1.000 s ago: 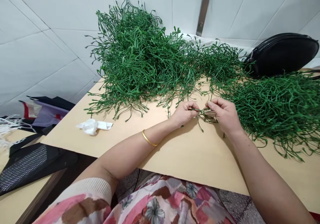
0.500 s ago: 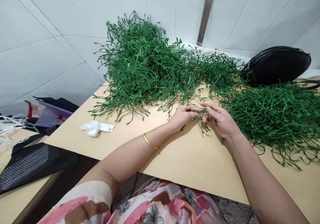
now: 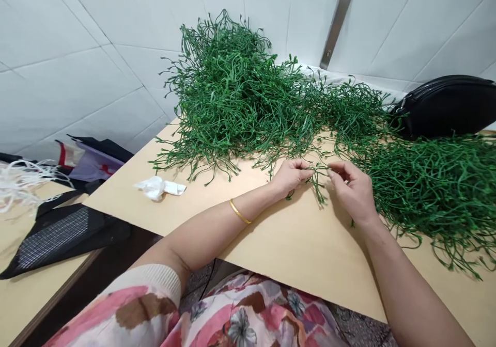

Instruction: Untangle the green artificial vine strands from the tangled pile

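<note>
Between my two hands is a small green artificial plant sprig (image 3: pixel 318 188) with thin, branching stems. My left hand (image 3: pixel 291 178) pinches it between thumb and fingers, its stems hanging over the table. On the other side, my right hand (image 3: pixel 352 188) is closed, thumb and forefinger tips together on a stem end of the same sprig. A tall heap of similar green sprigs (image 3: pixel 236 94) lies beyond my hands. Another pile of green sprigs (image 3: pixel 434 192) spreads to the right of my right hand.
A crumpled white tissue (image 3: pixel 153 187) lies on the tan table (image 3: pixel 271 243) at left. The black bag (image 3: pixel 449 107) stands at the back right by the tiled wall. Lower at left are a black mesh piece (image 3: pixel 58 238) and white strings (image 3: pixel 27 184).
My right fingers have drawn slightly apart from my left hand and now pinch a stem end. The view has shifted a little, moving the surroundings rightward.
</note>
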`<state>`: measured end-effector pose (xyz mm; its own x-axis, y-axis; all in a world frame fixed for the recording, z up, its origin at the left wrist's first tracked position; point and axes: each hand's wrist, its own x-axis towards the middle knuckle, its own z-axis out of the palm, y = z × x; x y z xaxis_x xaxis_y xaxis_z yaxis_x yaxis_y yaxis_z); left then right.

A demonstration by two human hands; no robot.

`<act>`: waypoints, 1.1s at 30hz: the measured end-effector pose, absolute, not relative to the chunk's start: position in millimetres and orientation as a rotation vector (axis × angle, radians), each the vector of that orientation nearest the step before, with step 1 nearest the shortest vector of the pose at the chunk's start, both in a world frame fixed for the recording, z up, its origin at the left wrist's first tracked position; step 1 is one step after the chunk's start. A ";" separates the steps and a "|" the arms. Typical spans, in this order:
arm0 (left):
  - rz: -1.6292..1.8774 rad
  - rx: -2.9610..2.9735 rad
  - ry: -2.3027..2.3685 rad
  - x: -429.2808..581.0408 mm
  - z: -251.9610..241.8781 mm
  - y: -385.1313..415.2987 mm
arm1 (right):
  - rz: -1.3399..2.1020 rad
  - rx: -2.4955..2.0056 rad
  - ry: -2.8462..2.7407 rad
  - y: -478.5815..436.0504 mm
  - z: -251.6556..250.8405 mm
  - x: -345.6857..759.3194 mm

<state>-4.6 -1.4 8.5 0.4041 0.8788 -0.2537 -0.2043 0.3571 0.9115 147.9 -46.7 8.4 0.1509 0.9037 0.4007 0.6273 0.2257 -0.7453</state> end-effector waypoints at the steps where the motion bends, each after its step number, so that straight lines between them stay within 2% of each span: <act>1: 0.840 0.924 0.868 -5.2 7.8 -0.3 | 0.225 -1.469 -1.573 -47.8 9.4 148.5; 4: 0.877 0.841 0.815 -8.3 7.1 3.5 | -0.076 -1.376 -1.580 -52.0 13.3 149.5; 10: 0.854 0.726 0.728 -12.1 8.5 5.6 | -0.252 -1.268 -1.777 -58.0 10.9 140.4; 14: 0.850 0.703 0.734 -13.9 7.9 4.4 | -0.245 -1.270 -1.893 -56.3 3.8 137.0; 20: 0.867 0.700 0.774 -12.8 9.7 5.1 | -0.330 -1.246 -1.717 -62.4 11.6 136.3; 25: 0.881 0.723 0.818 -9.9 11.3 2.7 | -0.240 -1.152 -1.812 -66.2 13.7 127.3; 33: 0.827 0.676 0.703 -13.3 6.7 6.8 | -0.133 -1.257 -2.029 -60.2 -1.6 123.4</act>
